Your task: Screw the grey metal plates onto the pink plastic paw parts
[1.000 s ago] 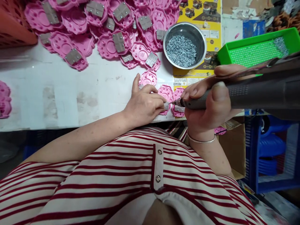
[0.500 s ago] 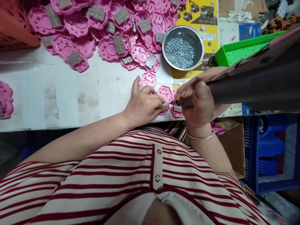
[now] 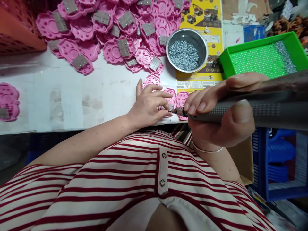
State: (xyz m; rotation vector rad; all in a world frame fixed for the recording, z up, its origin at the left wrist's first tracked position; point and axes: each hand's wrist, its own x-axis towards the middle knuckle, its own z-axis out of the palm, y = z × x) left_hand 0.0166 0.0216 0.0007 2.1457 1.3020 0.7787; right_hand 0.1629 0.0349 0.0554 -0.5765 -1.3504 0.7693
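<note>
My right hand (image 3: 221, 112) is wrapped round a dark grey electric screwdriver (image 3: 269, 106), its bit pointing left. At the bit's tip, the thumb and a finger of my left hand (image 3: 150, 106) come together in a pinch; whatever small thing is between them is hidden. Under those fingers lies a pink plastic shell (image 3: 170, 93) with a grey metal plate, partly covered. Just right of it sits a second pink shell (image 3: 182, 98), partly behind the screwdriver. Beyond my left hand is another shell (image 3: 151, 79), its near end covered by the fingers.
A steel bowl (image 3: 168, 57) of small screws stands ahead, with a green tray (image 3: 252, 61) holding more screws to its right. Many pink shells (image 3: 113, 51) are heaped at the back. An orange basket (image 3: 21, 29) stands far left, near one pink shell (image 3: 9, 101).
The screwdriver has tilted lower and swung nearer the camera, uncovering the green tray. My left thumb and finger have moved to the bit's tip. The view has shifted slightly.
</note>
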